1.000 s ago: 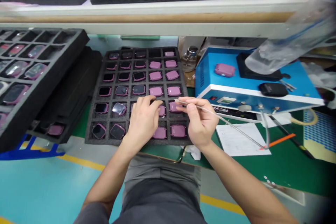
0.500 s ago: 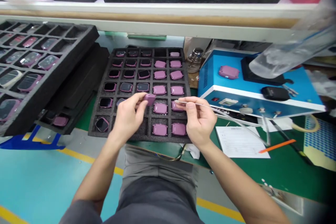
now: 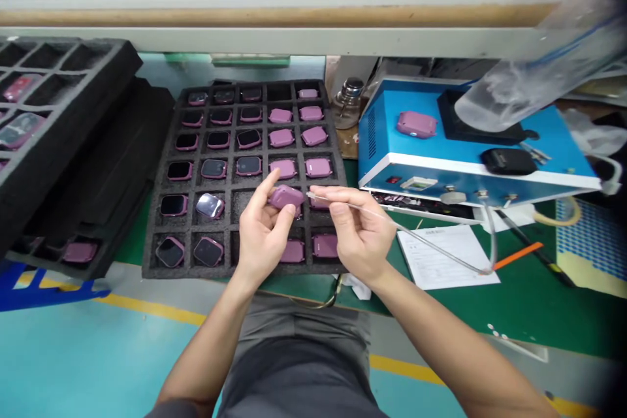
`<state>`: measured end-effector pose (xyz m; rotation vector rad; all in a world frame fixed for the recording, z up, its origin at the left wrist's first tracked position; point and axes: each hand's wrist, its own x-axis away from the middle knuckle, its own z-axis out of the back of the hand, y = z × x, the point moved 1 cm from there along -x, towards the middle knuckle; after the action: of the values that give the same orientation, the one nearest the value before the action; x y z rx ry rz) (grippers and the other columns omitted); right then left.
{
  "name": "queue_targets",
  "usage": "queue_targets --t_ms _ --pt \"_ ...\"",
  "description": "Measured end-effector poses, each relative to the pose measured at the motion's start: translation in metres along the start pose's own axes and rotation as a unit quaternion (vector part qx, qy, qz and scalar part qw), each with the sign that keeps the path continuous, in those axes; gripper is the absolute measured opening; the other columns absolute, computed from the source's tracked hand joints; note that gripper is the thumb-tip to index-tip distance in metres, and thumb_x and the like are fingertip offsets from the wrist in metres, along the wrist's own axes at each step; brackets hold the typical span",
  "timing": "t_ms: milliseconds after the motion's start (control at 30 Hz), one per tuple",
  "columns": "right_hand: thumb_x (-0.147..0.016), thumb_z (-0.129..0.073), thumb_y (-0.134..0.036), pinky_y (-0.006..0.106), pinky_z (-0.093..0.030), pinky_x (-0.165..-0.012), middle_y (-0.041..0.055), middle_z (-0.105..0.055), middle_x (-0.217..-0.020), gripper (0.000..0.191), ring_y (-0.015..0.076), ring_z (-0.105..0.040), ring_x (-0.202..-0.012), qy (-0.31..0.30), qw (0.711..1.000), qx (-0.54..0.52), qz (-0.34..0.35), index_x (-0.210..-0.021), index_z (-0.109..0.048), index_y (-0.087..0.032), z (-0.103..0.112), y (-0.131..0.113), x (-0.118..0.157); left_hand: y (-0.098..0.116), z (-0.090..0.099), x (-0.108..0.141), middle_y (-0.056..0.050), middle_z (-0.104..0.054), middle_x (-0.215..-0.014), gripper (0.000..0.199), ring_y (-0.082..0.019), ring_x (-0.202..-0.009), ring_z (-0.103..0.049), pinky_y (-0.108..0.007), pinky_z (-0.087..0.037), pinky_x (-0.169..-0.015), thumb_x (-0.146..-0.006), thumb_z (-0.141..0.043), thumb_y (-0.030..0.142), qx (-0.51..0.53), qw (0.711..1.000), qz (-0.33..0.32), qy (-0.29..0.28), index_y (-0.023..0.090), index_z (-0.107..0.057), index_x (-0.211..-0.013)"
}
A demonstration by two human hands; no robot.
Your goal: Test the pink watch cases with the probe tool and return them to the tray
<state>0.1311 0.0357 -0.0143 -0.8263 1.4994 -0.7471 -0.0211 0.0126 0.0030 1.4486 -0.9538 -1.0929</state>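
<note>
My left hand (image 3: 264, 235) grips a purple watch case (image 3: 286, 196) between thumb and fingers, above the black foam tray (image 3: 149, 235). A thin clear tube (image 3: 416, 235) with a fine tip is pinched in my right hand (image 3: 362, 225), the tip close to the case's right side. From my right hand the tube runs to the front of the blue machine (image 3: 392, 160). Purple cases fill the tray's two right columns, partly covered by my hands. Dark-screened watches (image 3: 174, 205) lie in the columns to the left.
Another foam tray (image 3: 122, 59) stands stacked at the left. On the blue machine are a purple case (image 3: 416, 124), a black item (image 3: 508, 160) and a plastic bag. A glass bottle (image 3: 349, 101), paper (image 3: 441, 258) and an orange strip (image 3: 519, 256) are around it. A shelf (image 3: 313, 42) crosses above.
My left hand has moved right with the purple case, which now shows more of its face. The tube tip and the case are closer together. The camera view has shifted.
</note>
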Motion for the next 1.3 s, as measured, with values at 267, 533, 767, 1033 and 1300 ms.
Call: queue_targets --t_ms 267,533,767,1033,1300 --pt "-0.103 -0.061 -0.026 0.044 -0.069 -0.092 0.0065 -0.079 -0.109 0.012 0.024 -0.079 -0.107 -0.019 1.0 0.002 -0.015 -0.109 -0.071 -0.026 0.0003 0.0042 0.0058 -0.0003 -0.003 0.0039 -0.007 -0.081 -0.102 0.031 -0.018 -0.09 -0.079 -0.028 -0.065 -0.083 -0.084 -0.084 0.032 0.058 0.997 0.026 0.044 0.018 -0.067 -0.106" --pt "-0.103 -0.06 -0.022 0.04 -0.07 -0.09 0.0058 -0.079 -0.11 0.014 0.022 -0.079 -0.106 -0.021 1.0 -0.003 -0.021 -0.11 -0.072 -0.025 -0.0003 0.003 0.0046 -0.0031 -0.0028 0.0046 -0.006 -0.081 -0.1 0.031 -0.017 -0.087 -0.079 -0.027 -0.066 -0.081 -0.084 -0.084 0.032 0.078 0.995 0.031 0.053 0.018 -0.067 -0.106" --pt "-0.103 -0.061 -0.027 0.041 -0.071 -0.089 0.006 -0.08 -0.106 0.011 0.0224 -0.079 -0.105 -0.016 0.999 0.008 -0.029 -0.107 -0.071 -0.025 -0.0013 0.0016 0.0036 -0.0021 -0.0031 0.0048 -0.007 -0.081 -0.1 0.031 -0.019 -0.088 -0.08 -0.028 -0.067 -0.081 -0.084 -0.084 0.033 0.069 0.995 0.036 0.057 0.018 -0.067 -0.105" --pt "-0.103 -0.061 -0.025 0.041 -0.071 -0.09 0.006 -0.079 -0.107 0.012 0.0223 -0.079 -0.106 -0.02 0.999 0.007 -0.031 -0.109 -0.071 -0.025 -0.0009 0.0026 0.004 -0.002 -0.0033 0.0048 -0.007 -0.081 -0.101 0.033 -0.02 -0.09 -0.08 -0.03 -0.068 -0.082 -0.084 -0.085 0.035 0.065 0.996 0.034 0.055 0.018 -0.067 -0.106" --pt "-0.102 -0.061 -0.022 0.042 -0.07 -0.09 0.0067 -0.079 -0.11 0.013 0.0227 -0.078 -0.106 -0.025 0.999 0.012 -0.029 -0.108 -0.073 -0.025 -0.0005 0.0037 0.004 -0.0041 -0.0016 0.0044 -0.007 -0.082 -0.103 0.032 -0.02 -0.093 -0.081 -0.029 -0.066 -0.086 -0.084 -0.086 0.03 0.069 0.996 0.027 0.048 0.018 -0.067 -0.107"
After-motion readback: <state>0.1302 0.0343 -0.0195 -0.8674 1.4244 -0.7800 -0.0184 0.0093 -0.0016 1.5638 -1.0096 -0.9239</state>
